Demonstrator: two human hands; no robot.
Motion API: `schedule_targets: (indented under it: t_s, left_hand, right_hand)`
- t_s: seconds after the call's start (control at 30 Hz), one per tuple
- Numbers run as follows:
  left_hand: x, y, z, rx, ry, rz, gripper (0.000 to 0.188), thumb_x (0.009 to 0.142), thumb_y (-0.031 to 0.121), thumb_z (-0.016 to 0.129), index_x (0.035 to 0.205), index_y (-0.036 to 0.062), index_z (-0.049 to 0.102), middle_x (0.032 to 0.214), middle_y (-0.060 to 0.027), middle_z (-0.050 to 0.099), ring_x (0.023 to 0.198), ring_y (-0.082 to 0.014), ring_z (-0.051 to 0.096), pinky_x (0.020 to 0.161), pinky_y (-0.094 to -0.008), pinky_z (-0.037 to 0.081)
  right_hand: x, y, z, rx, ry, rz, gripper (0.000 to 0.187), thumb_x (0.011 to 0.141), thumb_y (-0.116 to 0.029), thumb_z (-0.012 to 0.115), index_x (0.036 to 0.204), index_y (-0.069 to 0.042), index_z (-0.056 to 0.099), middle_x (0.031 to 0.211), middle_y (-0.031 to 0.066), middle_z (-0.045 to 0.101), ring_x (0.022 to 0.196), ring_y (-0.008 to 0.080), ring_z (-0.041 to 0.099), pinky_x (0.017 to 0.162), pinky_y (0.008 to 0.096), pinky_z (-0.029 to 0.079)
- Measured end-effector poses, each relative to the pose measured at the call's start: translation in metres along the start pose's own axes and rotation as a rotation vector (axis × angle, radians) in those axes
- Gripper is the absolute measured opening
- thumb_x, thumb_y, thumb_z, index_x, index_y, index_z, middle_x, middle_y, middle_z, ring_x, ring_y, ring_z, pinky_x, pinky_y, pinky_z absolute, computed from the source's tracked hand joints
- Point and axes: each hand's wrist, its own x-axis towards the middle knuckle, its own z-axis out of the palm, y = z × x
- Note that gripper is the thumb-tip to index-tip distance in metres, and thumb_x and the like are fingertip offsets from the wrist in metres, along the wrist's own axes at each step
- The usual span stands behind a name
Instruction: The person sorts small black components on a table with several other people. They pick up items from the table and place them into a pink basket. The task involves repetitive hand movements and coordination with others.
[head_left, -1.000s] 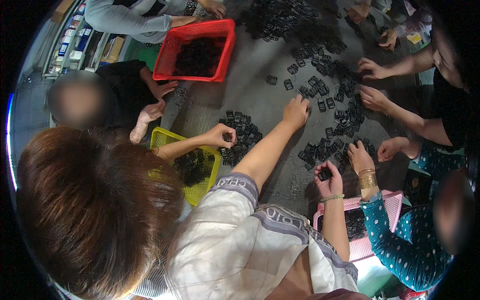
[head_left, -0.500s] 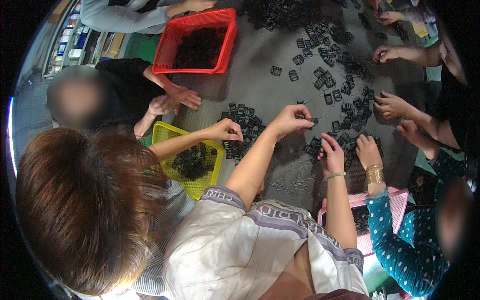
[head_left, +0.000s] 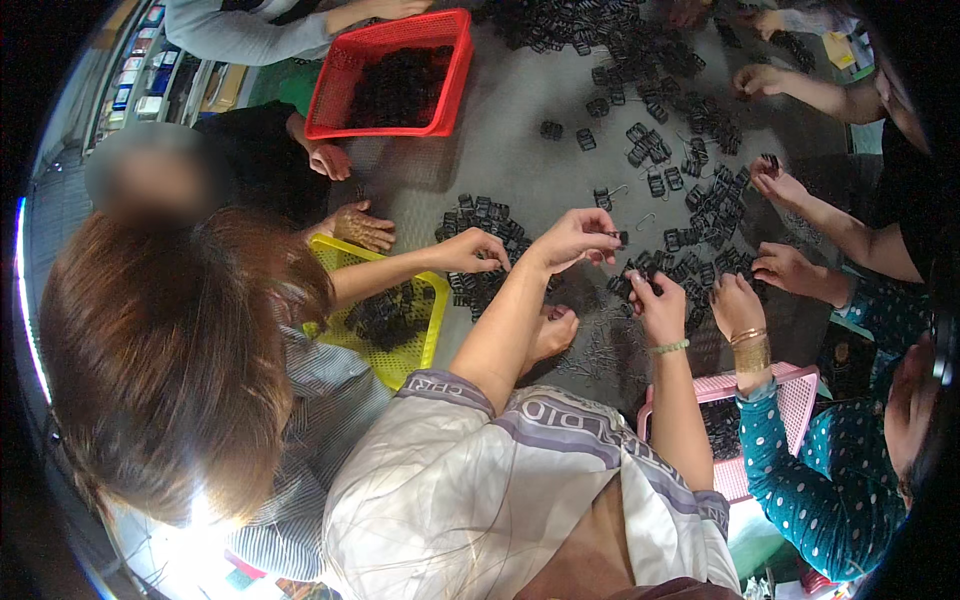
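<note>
My left hand (head_left: 578,240) reaches out over the grey table, thumb and fingertips pinched on a small black plastic piece (head_left: 621,239). A silver wire hook (head_left: 647,220) shows just past it, apart from that piece. My right hand (head_left: 660,308), with a pale green bracelet at its wrist, is lower and to the right. Its thumb and forefinger are closed on a small dark piece (head_left: 632,274), partly hidden by the fingers. Another black piece with a hook (head_left: 603,198) lies beyond my left hand. Loose metal wires (head_left: 600,350) are scattered between my forearms.
Piles of black pieces (head_left: 715,215) spread across the table. Left stand a yellow basket (head_left: 437,325) and a red basket (head_left: 455,75); a pink basket (head_left: 800,405) is at right. Co-workers' hands work close by: one (head_left: 552,335) beside my left forearm, another (head_left: 735,305) beside my right hand.
The hook that stuck out by the piece in my left hand now sits farther off. My right fingers have closed on a dark piece. A co-worker's hand has come out beside my left forearm.
</note>
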Motion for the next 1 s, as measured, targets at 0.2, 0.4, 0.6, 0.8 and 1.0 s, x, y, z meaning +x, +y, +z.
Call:
schedule_targets:
  t_s: [0.2,0.4,0.6,0.8,1.0]
  left_hand:
    - [0.003,0.005,-0.021,0.06,0.272,0.065,0.02,0.074,-0.003,0.062,0.088,0.0056,0.05,0.077,-0.006,0.058,0.07,-0.0172,0.062,0.06,-0.0254,0.051]
    - [0.057,0.002,-0.05,0.827,0.853,0.279,0.036,0.069,0.016,0.072,0.099,0.0031,0.055,0.067,-0.0033,0.055,0.065,-0.0139,0.056,0.06,-0.0313,0.046]
    - [0.092,0.042,-0.073,0.982,1.258,0.468,0.042,0.069,0.025,0.071,0.104,0.0081,0.054,0.096,-0.0164,0.058,0.093,-0.0326,0.055,0.078,-0.042,0.044]
    - [0.111,0.066,-0.095,1.128,1.005,0.171,0.04,0.065,0.028,0.074,0.093,0.0059,0.055,0.094,-0.0143,0.059,0.093,-0.0317,0.055,0.078,-0.0415,0.044]
    - [0.108,0.054,-0.057,1.199,0.896,0.404,0.032,0.063,0.024,0.075,0.08,0.0064,0.055,0.096,-0.0114,0.056,0.09,-0.0302,0.056,0.075,-0.04,0.045]
  right_hand:
    - [-0.013,-0.016,-0.01,-0.738,0.056,-0.28,0.012,0.075,-0.014,0.063,0.08,-0.003,0.066,0.076,0.0179,0.063,0.073,0.0363,0.06,0.066,0.0427,0.048]
    - [-0.03,-0.026,-0.008,-0.876,-0.022,-0.224,0.013,0.074,-0.018,0.064,0.077,-0.005,0.067,0.073,0.0188,0.062,0.073,0.0368,0.061,0.066,0.0433,0.048]
    - [-0.043,-0.018,-0.015,-0.875,-0.109,-0.326,0.016,0.075,-0.015,0.062,0.079,0.0,0.066,0.065,0.0186,0.06,0.063,0.0346,0.06,0.06,0.0392,0.047]
    - [-0.034,-0.005,-0.026,-0.693,-0.207,-0.078,0.019,0.077,-0.018,0.061,0.08,0.0,0.065,0.068,0.0191,0.062,0.067,0.0318,0.063,0.062,0.0364,0.048]
    - [-0.036,0.008,-0.033,-0.738,-0.187,-0.029,0.021,0.075,-0.021,0.063,0.078,0.0,0.066,0.072,0.0215,0.061,0.071,0.0369,0.061,0.068,0.0421,0.047]
